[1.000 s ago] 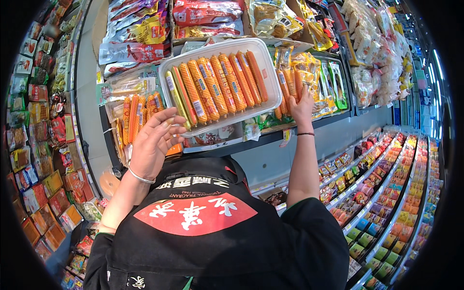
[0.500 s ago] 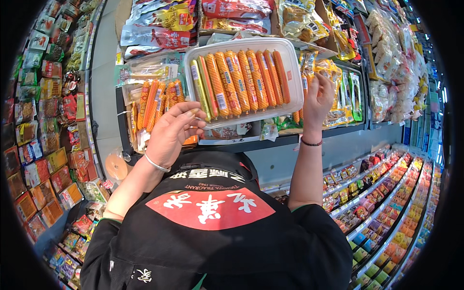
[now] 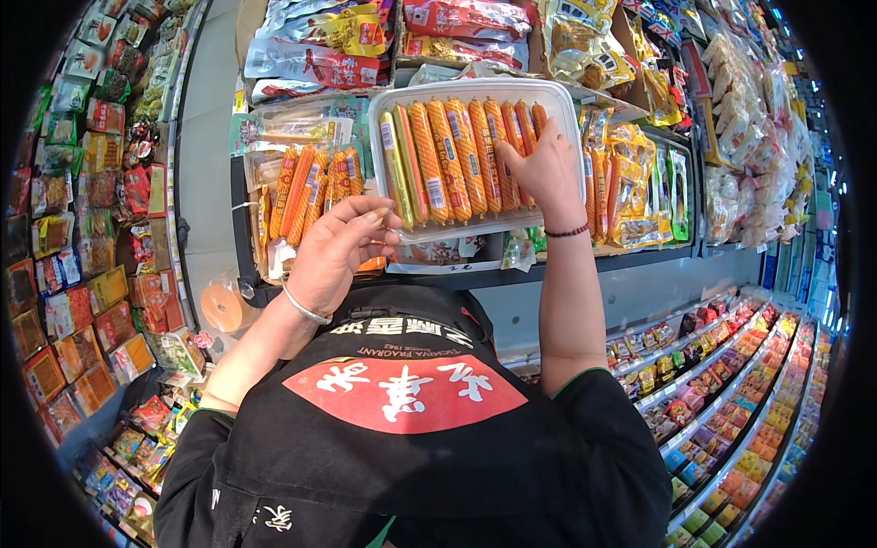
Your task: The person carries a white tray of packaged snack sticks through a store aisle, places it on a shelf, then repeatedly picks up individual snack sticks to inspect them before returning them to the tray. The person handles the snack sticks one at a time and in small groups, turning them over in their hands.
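Observation:
A clear plastic tray (image 3: 568, 105) holds a row of wrapped sausages (image 3: 454, 164), mostly orange, with a green-gold one at the left end. It lies tilted over the goods on the display. My left hand (image 3: 345, 247) is at its near left corner, thumb and curled fingers closed at the rim. The fingertips' exact hold is partly hidden. Inside the tray, my right hand (image 3: 548, 178) lies over the right end of the row. Its thumb is on the left and its fingers on the right of several sausages, closed round them.
More orange sausages (image 3: 297, 187) lie left of the tray. Yellow packets (image 3: 635, 173) stand at its right. Boxes of red and silver packets (image 3: 315, 62) are beyond it. Shelves of snacks (image 3: 713, 402) run down the right, and hanging packets (image 3: 110, 210) line the left.
My right hand has moved left, from beside the tray's right edge onto the sausages inside it. My left hand keeps its place at the corner. The whole view has shifted slightly.

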Action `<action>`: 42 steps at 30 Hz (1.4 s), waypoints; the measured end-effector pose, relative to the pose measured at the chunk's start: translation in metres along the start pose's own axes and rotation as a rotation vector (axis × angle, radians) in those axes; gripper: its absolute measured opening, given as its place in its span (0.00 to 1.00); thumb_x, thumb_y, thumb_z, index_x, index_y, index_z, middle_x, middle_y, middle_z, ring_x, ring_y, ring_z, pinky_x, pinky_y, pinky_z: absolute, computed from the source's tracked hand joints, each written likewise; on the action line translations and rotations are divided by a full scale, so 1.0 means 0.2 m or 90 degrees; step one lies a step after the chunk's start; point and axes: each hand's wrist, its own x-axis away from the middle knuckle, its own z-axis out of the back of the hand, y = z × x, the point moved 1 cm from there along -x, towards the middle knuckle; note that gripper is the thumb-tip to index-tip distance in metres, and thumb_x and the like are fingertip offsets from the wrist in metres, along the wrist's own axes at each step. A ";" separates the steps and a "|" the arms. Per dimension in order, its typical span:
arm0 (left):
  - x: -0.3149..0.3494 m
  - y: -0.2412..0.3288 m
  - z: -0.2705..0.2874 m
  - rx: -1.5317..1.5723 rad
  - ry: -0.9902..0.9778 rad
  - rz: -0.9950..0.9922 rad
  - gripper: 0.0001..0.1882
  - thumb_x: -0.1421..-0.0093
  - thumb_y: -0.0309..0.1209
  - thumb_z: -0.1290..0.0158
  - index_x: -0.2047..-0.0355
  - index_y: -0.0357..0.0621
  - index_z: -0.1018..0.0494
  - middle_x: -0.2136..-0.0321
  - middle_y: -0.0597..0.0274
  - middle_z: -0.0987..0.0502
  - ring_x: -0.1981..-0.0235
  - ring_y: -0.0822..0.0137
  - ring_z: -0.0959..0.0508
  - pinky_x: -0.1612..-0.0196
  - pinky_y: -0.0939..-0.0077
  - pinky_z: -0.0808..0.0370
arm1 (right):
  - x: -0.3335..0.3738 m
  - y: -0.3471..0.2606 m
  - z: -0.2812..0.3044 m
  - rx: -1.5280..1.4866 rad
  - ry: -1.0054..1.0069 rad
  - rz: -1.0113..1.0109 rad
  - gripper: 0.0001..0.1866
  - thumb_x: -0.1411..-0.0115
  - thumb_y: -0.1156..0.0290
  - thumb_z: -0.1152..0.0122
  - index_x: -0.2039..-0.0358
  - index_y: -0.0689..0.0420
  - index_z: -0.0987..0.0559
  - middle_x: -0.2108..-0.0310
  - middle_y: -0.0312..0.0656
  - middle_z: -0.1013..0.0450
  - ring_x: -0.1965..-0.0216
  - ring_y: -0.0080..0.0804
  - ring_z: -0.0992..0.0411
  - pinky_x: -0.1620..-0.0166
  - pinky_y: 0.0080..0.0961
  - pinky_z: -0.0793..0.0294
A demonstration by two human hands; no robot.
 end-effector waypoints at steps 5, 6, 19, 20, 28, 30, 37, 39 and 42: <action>-0.01 0.00 0.00 -0.001 -0.019 -0.002 0.15 0.31 0.33 0.50 0.47 0.41 0.29 0.58 0.58 0.22 0.57 0.68 0.21 0.50 0.71 0.25 | -0.08 -0.09 0.04 0.041 -0.006 -0.082 0.38 0.44 0.41 0.36 0.53 0.70 0.23 0.61 0.60 0.22 0.53 0.57 0.26 0.48 0.45 0.29; -0.01 0.00 0.00 -0.001 -0.023 -0.002 0.15 0.31 0.33 0.50 0.47 0.41 0.29 0.58 0.58 0.22 0.57 0.68 0.21 0.51 0.72 0.25 | -0.09 -0.06 -0.02 0.098 0.043 -0.067 0.36 0.43 0.42 0.36 0.56 0.69 0.21 0.60 0.59 0.23 0.52 0.55 0.27 0.47 0.44 0.29; -0.04 -0.03 0.02 0.003 -0.013 0.020 0.13 0.31 0.33 0.50 0.50 0.41 0.28 0.59 0.60 0.21 0.60 0.70 0.21 0.53 0.73 0.24 | 0.32 -0.36 -0.05 -0.074 0.087 0.136 0.39 0.51 0.50 0.26 0.50 0.70 0.28 0.53 0.58 0.31 0.51 0.55 0.32 0.48 0.44 0.29; -0.04 -0.03 0.01 0.008 -0.013 0.020 0.13 0.31 0.32 0.49 0.50 0.40 0.28 0.59 0.61 0.21 0.61 0.71 0.21 0.54 0.74 0.24 | 0.32 -0.37 -0.04 -0.062 0.070 0.127 0.41 0.52 0.50 0.26 0.49 0.70 0.29 0.52 0.59 0.31 0.50 0.55 0.33 0.47 0.44 0.29; -0.03 -0.03 0.03 -0.010 -0.021 0.021 0.13 0.31 0.33 0.50 0.50 0.42 0.28 0.59 0.60 0.22 0.59 0.70 0.22 0.51 0.72 0.25 | 0.32 -0.34 -0.11 -0.096 0.018 0.097 0.50 0.52 0.48 0.27 0.39 0.73 0.37 0.44 0.66 0.35 0.44 0.63 0.35 0.43 0.48 0.30; -0.03 -0.03 0.02 -0.018 -0.019 0.024 0.13 0.31 0.34 0.50 0.50 0.42 0.28 0.59 0.60 0.22 0.59 0.70 0.22 0.51 0.72 0.25 | 0.30 -0.33 -0.12 -0.090 -0.006 0.088 0.53 0.52 0.48 0.28 0.37 0.73 0.39 0.45 0.66 0.35 0.45 0.63 0.34 0.44 0.50 0.29; -0.03 -0.05 0.03 -0.017 -0.029 0.021 0.12 0.30 0.34 0.50 0.51 0.42 0.27 0.59 0.61 0.22 0.59 0.70 0.22 0.51 0.73 0.25 | 0.27 -0.34 -0.10 -0.079 -0.011 0.068 0.53 0.53 0.47 0.26 0.38 0.73 0.39 0.48 0.63 0.33 0.46 0.60 0.32 0.47 0.48 0.27; -0.04 -0.05 0.04 -0.022 -0.031 0.020 0.12 0.31 0.34 0.50 0.51 0.42 0.27 0.59 0.61 0.22 0.59 0.70 0.22 0.51 0.73 0.25 | 0.28 -0.31 -0.11 -0.143 -0.016 0.009 0.52 0.53 0.48 0.25 0.39 0.73 0.37 0.49 0.64 0.30 0.48 0.58 0.29 0.48 0.45 0.26; -0.03 -0.05 0.03 -0.018 -0.026 0.027 0.12 0.30 0.34 0.50 0.51 0.42 0.27 0.59 0.61 0.22 0.59 0.71 0.21 0.51 0.72 0.25 | 0.26 -0.21 -0.18 -0.420 -0.051 -0.001 0.48 0.52 0.53 0.23 0.41 0.74 0.36 0.53 0.64 0.26 0.50 0.56 0.25 0.48 0.42 0.25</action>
